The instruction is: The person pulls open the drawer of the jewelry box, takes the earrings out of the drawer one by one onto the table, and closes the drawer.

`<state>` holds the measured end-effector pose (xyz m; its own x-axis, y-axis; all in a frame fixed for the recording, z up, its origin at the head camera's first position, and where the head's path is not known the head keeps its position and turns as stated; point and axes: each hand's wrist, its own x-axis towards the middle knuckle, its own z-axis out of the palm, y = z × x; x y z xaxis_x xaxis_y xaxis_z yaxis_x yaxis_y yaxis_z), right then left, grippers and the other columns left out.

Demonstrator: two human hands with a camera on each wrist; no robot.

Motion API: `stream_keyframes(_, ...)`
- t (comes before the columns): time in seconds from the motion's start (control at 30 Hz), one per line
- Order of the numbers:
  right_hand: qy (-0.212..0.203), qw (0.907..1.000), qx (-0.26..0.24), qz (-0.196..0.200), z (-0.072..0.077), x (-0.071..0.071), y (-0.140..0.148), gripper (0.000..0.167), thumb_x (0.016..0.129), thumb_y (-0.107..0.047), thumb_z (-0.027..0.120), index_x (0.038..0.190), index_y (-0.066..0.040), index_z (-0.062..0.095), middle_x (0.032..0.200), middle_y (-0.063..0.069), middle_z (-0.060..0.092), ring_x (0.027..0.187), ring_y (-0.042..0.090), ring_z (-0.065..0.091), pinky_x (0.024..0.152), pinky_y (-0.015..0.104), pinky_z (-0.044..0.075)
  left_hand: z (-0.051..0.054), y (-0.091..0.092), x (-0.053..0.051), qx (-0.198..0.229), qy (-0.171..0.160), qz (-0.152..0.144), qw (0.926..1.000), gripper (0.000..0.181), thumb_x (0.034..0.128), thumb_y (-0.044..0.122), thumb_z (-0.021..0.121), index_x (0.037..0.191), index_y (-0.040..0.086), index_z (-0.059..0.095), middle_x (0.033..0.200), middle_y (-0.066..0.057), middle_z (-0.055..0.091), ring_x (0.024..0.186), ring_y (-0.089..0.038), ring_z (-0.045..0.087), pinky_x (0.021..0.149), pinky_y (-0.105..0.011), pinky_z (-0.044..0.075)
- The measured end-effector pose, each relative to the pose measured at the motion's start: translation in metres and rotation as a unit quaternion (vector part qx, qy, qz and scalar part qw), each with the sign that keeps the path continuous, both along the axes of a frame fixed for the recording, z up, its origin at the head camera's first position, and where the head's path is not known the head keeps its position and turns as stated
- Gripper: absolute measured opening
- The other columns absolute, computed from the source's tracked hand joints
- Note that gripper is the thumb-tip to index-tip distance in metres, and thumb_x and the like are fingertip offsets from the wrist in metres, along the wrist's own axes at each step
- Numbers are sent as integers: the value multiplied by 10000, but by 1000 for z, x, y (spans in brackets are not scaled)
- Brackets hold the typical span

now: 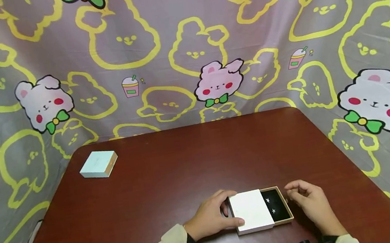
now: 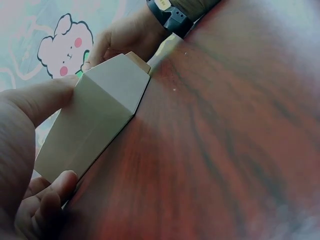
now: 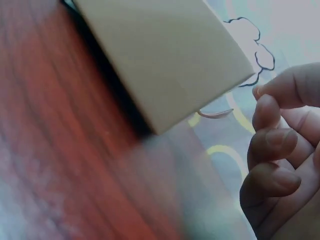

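Note:
In the head view my left hand (image 1: 212, 215) grips the left end of a white sliding gift box (image 1: 251, 210), thumb on its top and fingers at the far side. The box's brown drawer (image 1: 284, 221) is pulled partly out to the right. On its black lining sit two small silver star-shaped pieces, like stud earrings (image 1: 274, 211). My right hand (image 1: 310, 200) hovers just right of the drawer, fingers loosely curled and holding nothing visible. In the right wrist view, a ribbon pull (image 3: 217, 114) sticks out from the drawer end, apart from the fingertips (image 3: 267, 111).
A closed pale-blue box (image 1: 98, 163) with a brown side lies at the far left of the dark red-brown table (image 1: 185, 159). A patterned cloth (image 1: 159, 48) hangs behind and around the table. Each wrist wears a black strap with a camera.

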<state>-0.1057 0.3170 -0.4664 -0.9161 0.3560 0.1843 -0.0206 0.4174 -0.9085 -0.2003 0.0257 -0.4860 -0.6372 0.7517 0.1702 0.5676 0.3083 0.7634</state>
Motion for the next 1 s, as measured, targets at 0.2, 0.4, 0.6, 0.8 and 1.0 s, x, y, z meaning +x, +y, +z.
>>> stream_keyframes(0.2,157,9980,363,501,-3,-1,-3,83,860,14,710,934,-22,703,714,28,622,576,97,541,508,259,449,-1,-2,2,54,59,165,9998,756,755,565,777,1363,188,534,864,126,539,669,-5,521,651,-204,431)
stream_keyframes(0.4,142,9958,379,818,-3,0,-5,158,851,-13,733,1008,-14,715,807,104,679,630,86,582,525,258,469,1,-1,3,-31,47,158,9999,759,753,591,763,1366,207,533,852,126,544,669,15,508,639,-207,430)
stream_keyframes(0.6,14,9929,967,686,-2,3,-5,180,842,-97,768,1019,-82,741,843,25,708,705,81,635,579,248,494,2,0,3,-61,14,96,9999,758,756,586,762,1371,207,531,864,136,534,673,27,507,653,-201,430)
stream_keyframes(0.8,-15,9769,2037,643,4,-2,-8,164,831,-125,783,990,-150,757,809,-103,683,693,33,621,593,249,502,-1,-1,4,-48,47,179,9998,752,751,579,772,1363,211,536,859,148,530,663,35,503,645,-193,427)
stream_keyframes(1.0,-334,9632,2544,801,15,-5,-12,170,857,-188,768,1026,-175,752,846,-115,682,740,44,625,632,274,511,2,1,2,-147,128,125,9997,766,752,584,768,1372,200,534,868,147,528,666,37,504,627,-192,424)
